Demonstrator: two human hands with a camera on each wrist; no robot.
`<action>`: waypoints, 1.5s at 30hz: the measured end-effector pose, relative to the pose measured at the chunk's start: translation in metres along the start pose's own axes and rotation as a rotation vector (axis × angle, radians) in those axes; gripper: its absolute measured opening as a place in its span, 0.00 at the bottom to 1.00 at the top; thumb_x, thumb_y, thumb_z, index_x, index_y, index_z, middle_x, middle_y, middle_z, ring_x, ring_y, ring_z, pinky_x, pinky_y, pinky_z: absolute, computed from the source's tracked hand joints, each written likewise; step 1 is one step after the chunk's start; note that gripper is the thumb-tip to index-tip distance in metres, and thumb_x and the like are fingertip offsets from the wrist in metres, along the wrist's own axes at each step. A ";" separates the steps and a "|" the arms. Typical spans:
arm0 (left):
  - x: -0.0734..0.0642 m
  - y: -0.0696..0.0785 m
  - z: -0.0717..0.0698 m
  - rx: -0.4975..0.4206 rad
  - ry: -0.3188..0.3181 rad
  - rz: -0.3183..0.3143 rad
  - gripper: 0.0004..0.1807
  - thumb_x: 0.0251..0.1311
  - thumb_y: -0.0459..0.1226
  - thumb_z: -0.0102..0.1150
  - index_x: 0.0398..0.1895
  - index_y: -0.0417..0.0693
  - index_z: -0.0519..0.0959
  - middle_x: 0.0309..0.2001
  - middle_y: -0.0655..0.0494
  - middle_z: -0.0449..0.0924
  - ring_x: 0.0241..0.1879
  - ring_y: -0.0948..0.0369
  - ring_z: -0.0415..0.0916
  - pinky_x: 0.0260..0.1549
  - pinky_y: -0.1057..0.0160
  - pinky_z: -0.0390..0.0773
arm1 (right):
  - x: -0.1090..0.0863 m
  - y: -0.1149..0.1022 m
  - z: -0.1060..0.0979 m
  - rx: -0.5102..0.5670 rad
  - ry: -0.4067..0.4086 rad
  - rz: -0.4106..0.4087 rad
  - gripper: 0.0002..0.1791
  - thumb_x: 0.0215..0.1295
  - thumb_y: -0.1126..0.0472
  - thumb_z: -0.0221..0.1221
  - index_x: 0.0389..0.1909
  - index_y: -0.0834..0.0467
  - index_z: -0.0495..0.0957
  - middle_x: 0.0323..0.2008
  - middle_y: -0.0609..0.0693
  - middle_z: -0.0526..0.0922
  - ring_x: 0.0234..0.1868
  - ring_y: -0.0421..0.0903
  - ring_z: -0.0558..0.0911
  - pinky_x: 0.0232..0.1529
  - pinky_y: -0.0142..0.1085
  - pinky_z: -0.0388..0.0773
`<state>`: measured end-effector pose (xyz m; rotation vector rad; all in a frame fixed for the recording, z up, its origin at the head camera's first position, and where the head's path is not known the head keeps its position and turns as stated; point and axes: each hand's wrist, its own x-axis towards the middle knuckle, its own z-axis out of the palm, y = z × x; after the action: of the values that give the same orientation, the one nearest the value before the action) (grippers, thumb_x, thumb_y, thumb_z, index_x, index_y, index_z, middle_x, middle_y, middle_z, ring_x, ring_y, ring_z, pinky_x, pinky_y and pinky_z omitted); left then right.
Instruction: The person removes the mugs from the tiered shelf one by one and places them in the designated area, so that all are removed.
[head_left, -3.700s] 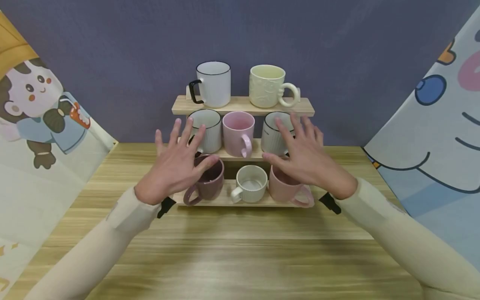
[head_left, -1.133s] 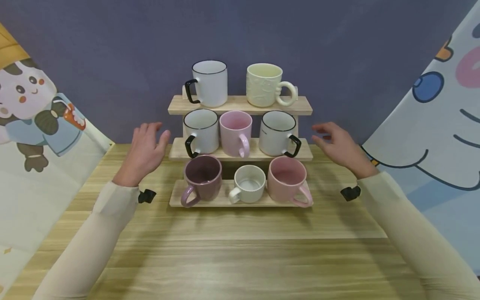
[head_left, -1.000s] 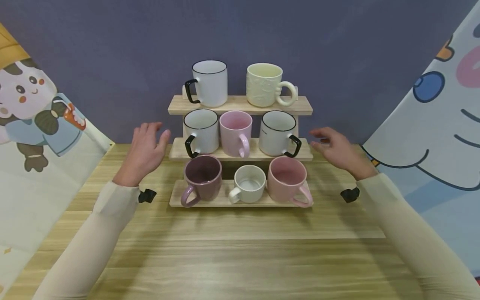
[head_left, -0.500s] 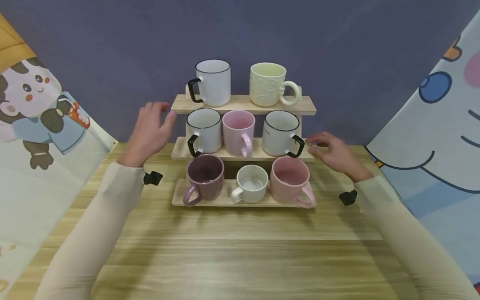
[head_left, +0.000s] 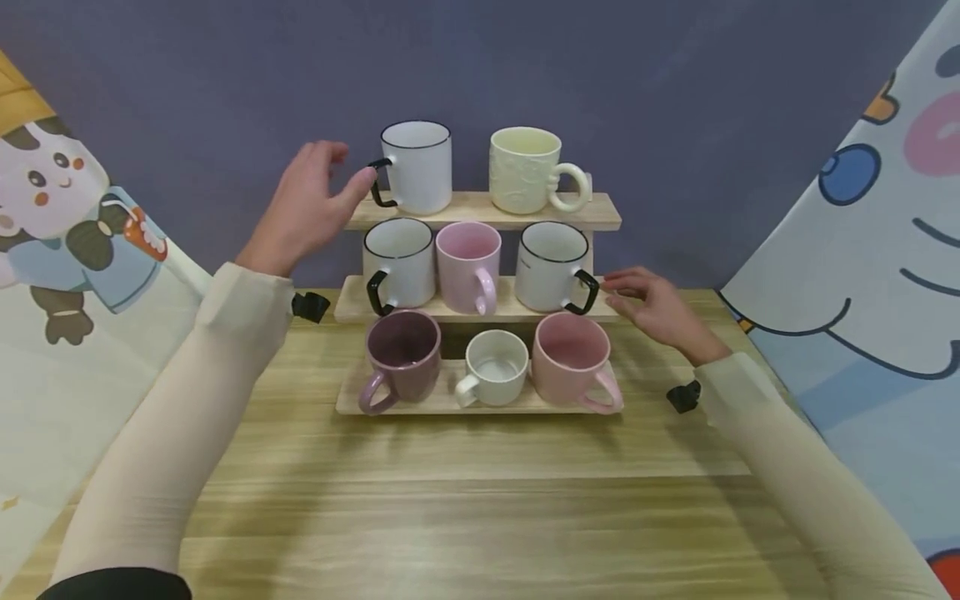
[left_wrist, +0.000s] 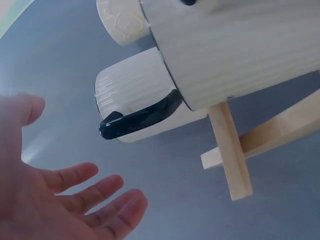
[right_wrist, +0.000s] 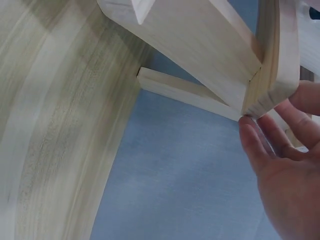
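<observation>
My left hand (head_left: 307, 204) is raised, fingers spread, beside the top-left white mug (head_left: 426, 175) with its black handle. In the left wrist view a gap shows between the left hand (left_wrist: 65, 205) and that black handle (left_wrist: 142, 120). At the middle tier's right end, my right hand (head_left: 654, 308) holds the wooden rack (head_left: 609, 310). Seen from the right wrist, fingers and thumb (right_wrist: 306, 96) pinch the end of a shelf board (right_wrist: 280, 65). A white mug with a black handle (head_left: 551, 271) stands beside that hand.
A cream mug (head_left: 525, 175) shares the top tier. Another white mug (head_left: 401, 271) and a lilac mug (head_left: 468, 271) stand on the middle tier. Below are a purple mug (head_left: 408, 362), a small white cup (head_left: 497, 371) and a pink mug (head_left: 570, 367). The wooden table (head_left: 480, 508) extends in front.
Both hands drew apart from above the mugs. My left hand then rose towards the top-left mug, while my right hand moved inward to the middle board's end and took hold. The mugs stayed put.
</observation>
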<state>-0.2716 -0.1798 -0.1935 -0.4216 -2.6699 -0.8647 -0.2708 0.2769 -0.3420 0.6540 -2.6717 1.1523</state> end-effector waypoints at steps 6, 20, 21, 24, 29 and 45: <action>0.015 0.008 0.002 0.031 -0.040 0.007 0.42 0.64 0.58 0.45 0.72 0.42 0.53 0.69 0.47 0.55 0.64 0.49 0.57 0.61 0.49 0.58 | 0.000 -0.002 0.002 0.012 0.009 0.020 0.16 0.66 0.65 0.58 0.52 0.68 0.77 0.57 0.57 0.72 0.56 0.56 0.74 0.54 0.45 0.71; 0.058 0.027 0.007 0.138 -0.109 -0.031 0.49 0.58 0.61 0.51 0.71 0.36 0.52 0.68 0.42 0.55 0.67 0.49 0.52 0.63 0.50 0.56 | -0.002 0.001 0.001 0.030 -0.019 0.062 0.16 0.67 0.63 0.57 0.53 0.66 0.77 0.57 0.55 0.71 0.56 0.55 0.74 0.52 0.44 0.73; 0.061 0.029 0.007 0.141 -0.113 -0.029 0.49 0.57 0.61 0.52 0.71 0.36 0.53 0.68 0.41 0.55 0.66 0.48 0.53 0.62 0.49 0.57 | -0.002 0.000 0.001 0.032 -0.023 0.067 0.16 0.67 0.63 0.57 0.53 0.66 0.77 0.57 0.56 0.71 0.56 0.55 0.74 0.52 0.44 0.73; 0.067 0.033 0.009 0.151 -0.122 -0.032 0.50 0.56 0.62 0.53 0.69 0.33 0.55 0.65 0.39 0.58 0.63 0.47 0.58 0.59 0.48 0.61 | -0.004 -0.006 0.000 0.043 -0.029 0.082 0.16 0.68 0.64 0.55 0.54 0.67 0.76 0.58 0.58 0.70 0.56 0.55 0.74 0.52 0.43 0.73; 0.076 0.037 0.012 0.179 -0.133 -0.059 0.49 0.56 0.62 0.52 0.68 0.32 0.56 0.62 0.37 0.62 0.58 0.46 0.63 0.55 0.49 0.67 | -0.005 -0.016 -0.001 0.050 -0.028 0.069 0.16 0.67 0.68 0.55 0.53 0.70 0.75 0.58 0.61 0.70 0.56 0.59 0.73 0.52 0.47 0.72; 0.088 0.038 0.013 0.176 -0.173 -0.110 0.49 0.55 0.63 0.51 0.67 0.32 0.58 0.61 0.37 0.62 0.54 0.47 0.66 0.44 0.53 0.76 | 0.000 -0.004 0.003 0.036 -0.013 0.045 0.17 0.67 0.61 0.57 0.53 0.64 0.77 0.57 0.53 0.72 0.55 0.53 0.75 0.52 0.44 0.73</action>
<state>-0.3405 -0.1265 -0.1513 -0.3231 -2.9222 -0.6403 -0.2691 0.2722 -0.3414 0.6124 -2.6960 1.2136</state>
